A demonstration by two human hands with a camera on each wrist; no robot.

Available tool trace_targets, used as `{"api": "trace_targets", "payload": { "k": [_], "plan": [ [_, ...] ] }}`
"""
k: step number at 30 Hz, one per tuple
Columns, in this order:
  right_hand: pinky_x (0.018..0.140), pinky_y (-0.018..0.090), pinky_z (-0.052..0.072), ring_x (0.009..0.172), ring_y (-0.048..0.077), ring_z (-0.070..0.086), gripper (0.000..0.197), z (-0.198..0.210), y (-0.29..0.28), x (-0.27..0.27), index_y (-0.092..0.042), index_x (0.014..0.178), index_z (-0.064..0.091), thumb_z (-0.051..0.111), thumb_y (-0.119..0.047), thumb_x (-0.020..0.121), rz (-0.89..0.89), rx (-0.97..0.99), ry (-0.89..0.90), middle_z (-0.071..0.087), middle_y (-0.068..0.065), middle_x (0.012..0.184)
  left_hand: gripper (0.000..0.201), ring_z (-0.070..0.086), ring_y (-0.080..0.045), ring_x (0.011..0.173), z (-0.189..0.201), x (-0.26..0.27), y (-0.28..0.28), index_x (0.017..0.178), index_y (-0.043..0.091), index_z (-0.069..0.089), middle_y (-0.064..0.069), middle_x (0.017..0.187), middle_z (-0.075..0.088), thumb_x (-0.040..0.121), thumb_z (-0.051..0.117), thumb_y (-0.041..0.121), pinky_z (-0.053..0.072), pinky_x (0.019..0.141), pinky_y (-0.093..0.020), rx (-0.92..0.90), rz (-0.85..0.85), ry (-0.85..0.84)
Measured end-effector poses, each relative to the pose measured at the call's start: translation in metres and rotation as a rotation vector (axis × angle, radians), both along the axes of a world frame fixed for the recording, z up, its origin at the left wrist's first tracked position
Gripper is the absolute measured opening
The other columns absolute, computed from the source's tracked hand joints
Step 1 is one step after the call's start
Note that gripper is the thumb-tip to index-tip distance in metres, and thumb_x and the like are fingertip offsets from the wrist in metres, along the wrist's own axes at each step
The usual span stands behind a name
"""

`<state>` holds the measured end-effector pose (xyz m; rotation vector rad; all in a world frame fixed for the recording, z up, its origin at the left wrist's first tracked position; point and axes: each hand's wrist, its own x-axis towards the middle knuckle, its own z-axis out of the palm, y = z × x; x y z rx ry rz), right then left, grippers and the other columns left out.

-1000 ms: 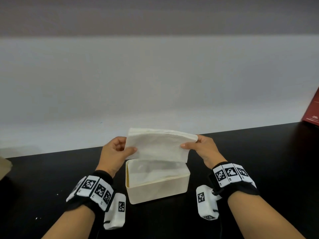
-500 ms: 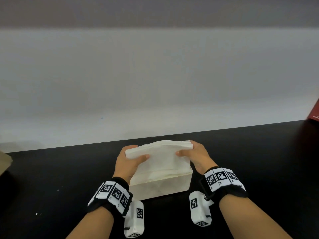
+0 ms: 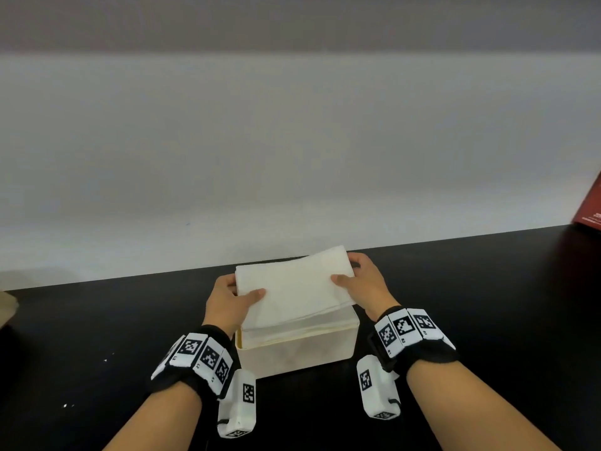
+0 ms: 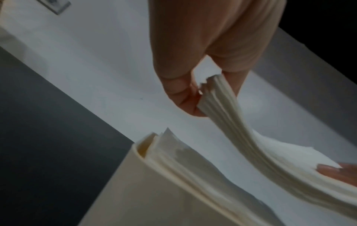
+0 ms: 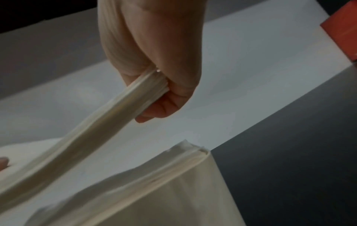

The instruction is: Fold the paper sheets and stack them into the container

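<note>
At lower centre, left hand (image 3: 227, 301) and right hand (image 3: 364, 288) each pinch the folded paper stack (image 3: 292, 288) (thumbs on top); it sags over the cream container (image 3: 299, 353).

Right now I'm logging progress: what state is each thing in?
Folded stack of white paper sheets: held above container, tilted.
Cream rectangular container: open, holding paper.
Left hand: pinching stack's left edge.
Right hand: pinching stack's right edge.
</note>
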<state>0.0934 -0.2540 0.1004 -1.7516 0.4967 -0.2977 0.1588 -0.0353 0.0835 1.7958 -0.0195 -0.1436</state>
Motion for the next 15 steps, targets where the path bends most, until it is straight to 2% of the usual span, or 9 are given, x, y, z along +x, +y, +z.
{"api": "trace_targets", "payload": {
  "k": [2,6,9,12,13,15],
  "plan": [
    [0.096,0.034,0.048,0.108,0.02,0.055,0.056,-0.003,0.005,0.001,-0.017,0.137,0.038,0.062,-0.007,0.088,0.025,-0.068,0.039,0.053,0.006,0.128,0.059,0.06,-0.023,0.103,0.0,-0.003,0.0,0.129,0.009,0.042,-0.008,0.118,0.06,0.08,0.073,0.013,0.05,0.092,-0.036,0.079,0.037,-0.004],
    [0.098,0.029,0.04,0.123,0.027,0.049,0.06,-0.013,0.015,0.002,-0.021,0.146,0.026,0.052,-0.006,0.093,0.083,-0.285,0.131,0.048,0.014,0.135,0.06,0.053,-0.031,0.117,-0.007,-0.01,-0.006,0.141,0.008,0.029,-0.016,0.131,0.052,0.089,0.06,0.009,0.044,0.097,-0.036,0.336,0.022,-0.012],
    [0.095,0.03,0.043,0.118,0.027,0.05,0.054,-0.028,0.02,0.004,-0.022,0.144,0.029,0.048,-0.008,0.095,0.125,-0.487,0.211,0.046,0.015,0.131,0.053,0.052,-0.029,0.112,-0.016,-0.011,-0.01,0.141,0.012,0.03,-0.018,0.129,0.05,0.093,0.052,0.008,0.045,0.092,-0.035,0.493,-0.028,-0.044],
    [0.09,0.031,0.045,0.112,0.025,0.052,0.044,-0.039,0.023,0.006,-0.023,0.14,0.038,0.044,-0.015,0.097,0.143,-0.702,0.279,0.045,0.012,0.127,0.047,0.048,-0.021,0.094,-0.023,-0.012,-0.012,0.14,0.019,0.033,-0.016,0.127,0.042,0.096,0.044,0.009,0.044,0.081,-0.03,0.612,-0.076,-0.091],
    [0.09,0.031,0.044,0.113,0.024,0.051,0.04,-0.041,0.023,0.006,-0.024,0.137,0.043,0.043,-0.019,0.098,0.136,-0.787,0.302,0.045,0.01,0.127,0.048,0.05,-0.022,0.094,-0.025,-0.012,-0.013,0.141,0.02,0.031,-0.015,0.126,0.039,0.096,0.043,0.009,0.046,0.083,-0.031,0.645,-0.083,-0.113],
    [0.093,0.031,0.04,0.114,0.022,0.046,0.035,-0.044,0.022,0.006,-0.026,0.132,0.05,0.04,-0.026,0.098,0.106,-0.978,0.33,0.047,0.007,0.126,0.056,0.051,-0.023,0.106,-0.03,-0.013,-0.016,0.147,0.023,0.024,-0.013,0.131,0.032,0.096,0.04,0.006,0.046,0.092,-0.03,0.726,-0.085,-0.147]
  ]
}}
